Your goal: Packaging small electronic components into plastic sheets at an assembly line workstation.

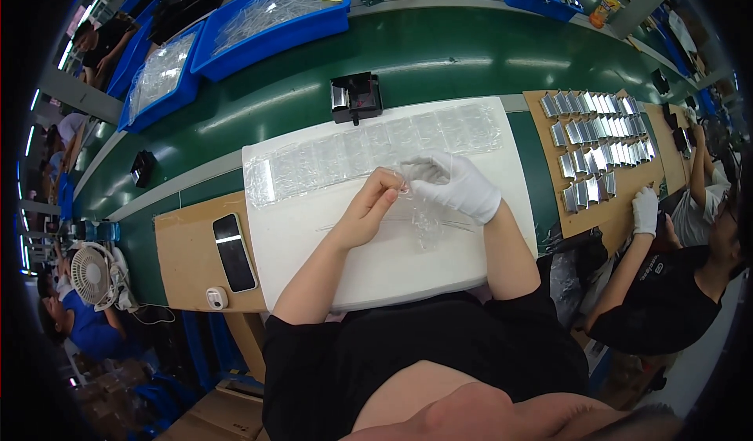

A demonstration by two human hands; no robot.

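Note:
Over a white padded board [361, 276], both my hands meet at a crumpled piece of clear plastic film [426, 225]. My bare left hand [372, 205] pinches its upper end between thumb and fingers. On my right hand [459, 186] is a white glove; its curled fingers close on the same film, close to the left fingertips. The film hangs down below the right hand. Beyond my hands, a row of flat clear plastic pouches [337, 157] lies across the board's far part. A thin, pale, wire-like line [463, 225] shows on the board beneath my hands.
A black box-shaped part [355, 97] stands behind the board. Blue bins [271, 56] of clear pieces sit far left. A phone [234, 251] and a small white case [216, 297] lie left. Silver metal pieces [600, 131] line cardboard at right, beside a co-worker's gloved hand [645, 210].

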